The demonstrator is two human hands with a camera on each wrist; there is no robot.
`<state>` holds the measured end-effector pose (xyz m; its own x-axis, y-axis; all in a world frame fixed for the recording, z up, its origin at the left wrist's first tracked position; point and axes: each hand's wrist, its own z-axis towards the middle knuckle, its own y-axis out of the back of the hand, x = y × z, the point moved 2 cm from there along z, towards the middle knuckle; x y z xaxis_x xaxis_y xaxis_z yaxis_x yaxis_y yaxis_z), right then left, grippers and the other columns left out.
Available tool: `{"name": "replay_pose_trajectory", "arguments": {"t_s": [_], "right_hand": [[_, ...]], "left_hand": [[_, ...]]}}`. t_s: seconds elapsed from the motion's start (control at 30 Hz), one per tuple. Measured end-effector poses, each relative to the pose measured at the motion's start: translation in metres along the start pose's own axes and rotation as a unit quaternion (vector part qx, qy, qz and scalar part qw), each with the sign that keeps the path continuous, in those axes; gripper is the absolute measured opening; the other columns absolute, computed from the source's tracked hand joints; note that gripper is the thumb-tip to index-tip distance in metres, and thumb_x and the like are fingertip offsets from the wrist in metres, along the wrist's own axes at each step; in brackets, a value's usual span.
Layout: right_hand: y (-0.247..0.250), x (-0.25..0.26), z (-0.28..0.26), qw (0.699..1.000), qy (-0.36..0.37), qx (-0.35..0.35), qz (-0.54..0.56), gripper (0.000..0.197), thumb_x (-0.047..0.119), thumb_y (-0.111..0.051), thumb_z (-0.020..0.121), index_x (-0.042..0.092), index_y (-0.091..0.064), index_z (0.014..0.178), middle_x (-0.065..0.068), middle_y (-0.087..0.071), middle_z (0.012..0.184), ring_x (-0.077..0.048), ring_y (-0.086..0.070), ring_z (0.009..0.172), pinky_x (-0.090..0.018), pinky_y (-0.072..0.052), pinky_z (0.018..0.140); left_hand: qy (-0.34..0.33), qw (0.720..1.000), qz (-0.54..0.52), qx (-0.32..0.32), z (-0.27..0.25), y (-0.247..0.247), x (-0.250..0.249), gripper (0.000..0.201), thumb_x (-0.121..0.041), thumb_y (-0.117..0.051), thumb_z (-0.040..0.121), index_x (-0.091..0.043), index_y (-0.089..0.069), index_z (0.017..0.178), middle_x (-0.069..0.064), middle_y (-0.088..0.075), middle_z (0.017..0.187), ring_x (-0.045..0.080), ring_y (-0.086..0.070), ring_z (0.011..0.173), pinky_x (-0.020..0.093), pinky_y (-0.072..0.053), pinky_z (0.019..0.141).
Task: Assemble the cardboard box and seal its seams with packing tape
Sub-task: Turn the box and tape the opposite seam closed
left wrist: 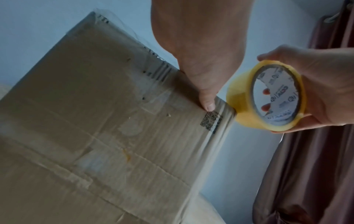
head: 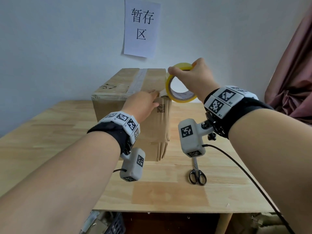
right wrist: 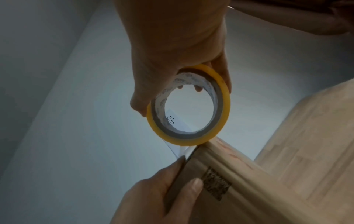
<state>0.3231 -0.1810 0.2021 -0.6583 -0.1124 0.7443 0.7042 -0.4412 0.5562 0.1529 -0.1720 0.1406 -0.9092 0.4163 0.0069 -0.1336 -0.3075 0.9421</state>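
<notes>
- Head view, centre of frame: closed cardboard box point(head: 133, 115) standing on the wooden tabletop point(head: 50, 141), back against the pale wall, a strip of clear tape already running front to back across its top.
- Left hand point(head: 143, 105) laid over the box's top front edge near its right corner, fingers on top and thumb pressed against the front face just above a printed square code point(head: 160, 108); holding down the free end of the tape there.
- Right hand point(head: 195, 78) just right of the box's upper right corner, grasping the yellow tape roll point(head: 180, 83), fingers hooked through the core and thumb on the outer rim.
- Short clear stretch of tape spanning from roll to box corner, seen best in lower centre of the right wrist view.
- Left wrist view, right of centre: roll point(left wrist: 268, 97) almost touching the box's corner, two fingertips showing inside the printed white core.
- Lower right of the head view: black-handled scissors point(head: 197, 173) lying flat on the tabletop, blades closed, well apart from the box.
- Upper centre: white paper sign point(head: 141, 27) with black characters fixed to the wall.
- Far right edge: dusky pink curtain point(head: 295, 73).
</notes>
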Motion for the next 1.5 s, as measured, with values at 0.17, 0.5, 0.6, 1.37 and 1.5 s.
{"name": "replay_pose_trajectory", "arguments": {"t_s": [0.17,0.5,0.6,1.37,1.5], "right_hand": [[0.025,-0.030,-0.004,0.988,-0.004,-0.023,-0.152,0.065,0.069,-0.060,0.070,0.020,-0.039,0.107,-0.002,-0.051,0.103,-0.022,-0.052,0.085,-0.033,-0.035,0.066],[0.011,-0.028,-0.006,0.999,-0.029,-0.006,-0.025,0.063,0.063,-0.065,0.070,0.018,-0.041,0.108,0.002,-0.051,0.095,-0.015,-0.054,0.082,-0.034,-0.048,0.071],[0.009,-0.026,-0.007,0.998,-0.022,-0.014,-0.061,0.065,0.065,-0.063,0.070,0.020,-0.041,0.112,-0.001,-0.046,0.106,-0.019,-0.053,0.090,-0.034,-0.046,0.072],[-0.012,-0.087,-0.012,0.992,-0.122,0.022,0.002,0.070,0.053,-0.067,0.071,0.016,-0.043,0.126,-0.007,-0.047,0.117,-0.021,-0.054,0.093,-0.038,-0.050,0.082],[-0.027,-0.094,-0.020,0.989,-0.145,0.036,0.013,0.072,0.055,-0.065,0.071,0.016,-0.042,0.127,-0.008,-0.048,0.118,-0.022,-0.053,0.096,-0.036,-0.047,0.078]], "left_hand": [[-0.001,1.000,-0.002,-0.017,0.001,0.001,-0.005,0.039,-0.024,-0.044,0.099,-0.014,-0.043,0.137,0.006,-0.051,0.138,0.027,-0.054,0.116,0.040,-0.046,0.088],[-0.017,0.995,0.075,0.065,0.012,0.007,-0.021,0.056,-0.041,-0.053,0.092,-0.031,-0.032,0.142,0.008,-0.060,0.118,0.029,-0.059,0.103,0.036,-0.050,0.073],[-0.016,0.992,0.090,0.093,0.018,0.013,-0.031,0.059,-0.046,-0.056,0.089,-0.030,-0.034,0.141,0.006,-0.061,0.111,0.028,-0.059,0.100,0.036,-0.051,0.072],[-0.029,0.999,0.027,-0.001,0.010,-0.004,-0.014,0.057,-0.035,-0.044,0.098,-0.021,-0.024,0.149,-0.003,-0.024,0.156,0.017,-0.028,0.141,0.043,-0.037,0.108],[-0.030,0.999,0.021,-0.007,0.009,-0.005,-0.012,0.055,-0.031,-0.044,0.099,-0.021,-0.025,0.149,-0.003,-0.025,0.155,0.016,-0.027,0.142,0.041,-0.035,0.109]]}}
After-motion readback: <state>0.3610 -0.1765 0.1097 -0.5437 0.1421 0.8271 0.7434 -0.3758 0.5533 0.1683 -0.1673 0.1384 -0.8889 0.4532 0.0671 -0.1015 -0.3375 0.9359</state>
